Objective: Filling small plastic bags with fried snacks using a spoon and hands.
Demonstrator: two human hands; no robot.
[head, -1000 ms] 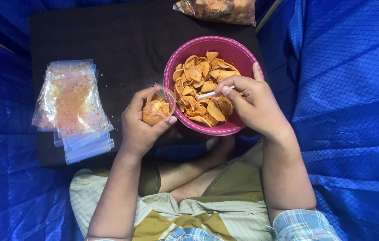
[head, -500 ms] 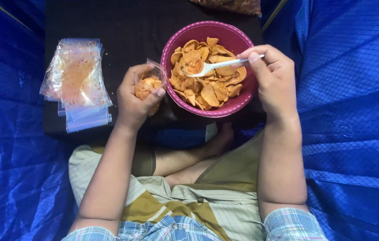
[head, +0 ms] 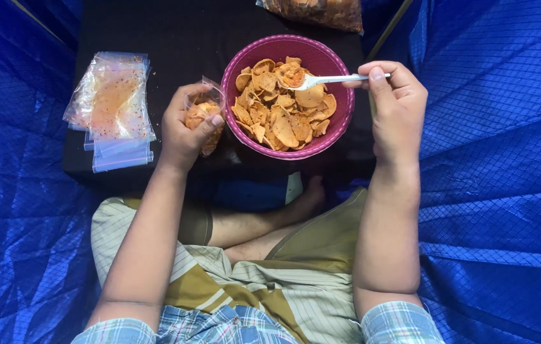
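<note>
A pink round bowl [head: 339, 124] full of orange chips [head: 283, 108] sits on a black low table [head: 156, 32]. My right hand [head: 394, 105] grips the handle of a white plastic spoon [head: 321, 80], whose scoop rests on the chips at the bowl's far side with a few chips on it. My left hand [head: 184, 130] holds a small clear plastic bag [head: 203, 114] partly filled with chips, just left of the bowl's rim, its mouth open at the top.
A stack of small clear zip bags [head: 114, 105] lies on the table's left part. A large bag of chips [head: 318, 11] lies at the table's far edge. Blue tarpaulin [head: 499, 191] covers the ground around. My crossed legs [head: 264, 229] are under the table's near edge.
My right hand has moved out to the right of the bowl, and the spoon has slid to the far side of the chips. The left hand with the small bag has stayed beside the bowl.
</note>
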